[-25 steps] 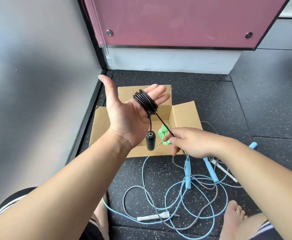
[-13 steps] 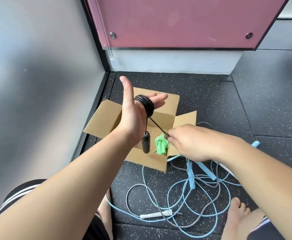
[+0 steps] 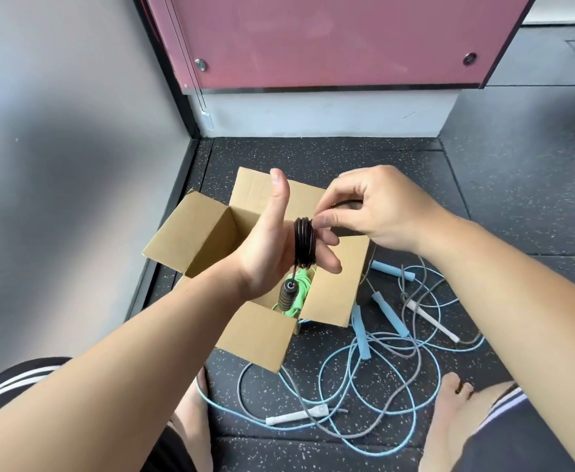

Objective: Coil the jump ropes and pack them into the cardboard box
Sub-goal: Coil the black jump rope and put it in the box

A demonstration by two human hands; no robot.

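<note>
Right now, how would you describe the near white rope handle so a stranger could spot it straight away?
Start at the open cardboard box on the dark floor. On its near side, between the person's bare feet, lies the white handle. Unlike the other white handle, it has no blue handles beside it.

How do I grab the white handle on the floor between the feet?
Pinch the white handle around its middle, coming straight down from above. It lies flat on the floor like a thin stick, so fingers fit along its two long sides. Ropes crowd the end where its cord comes out, so stay toward the free end.
</note>
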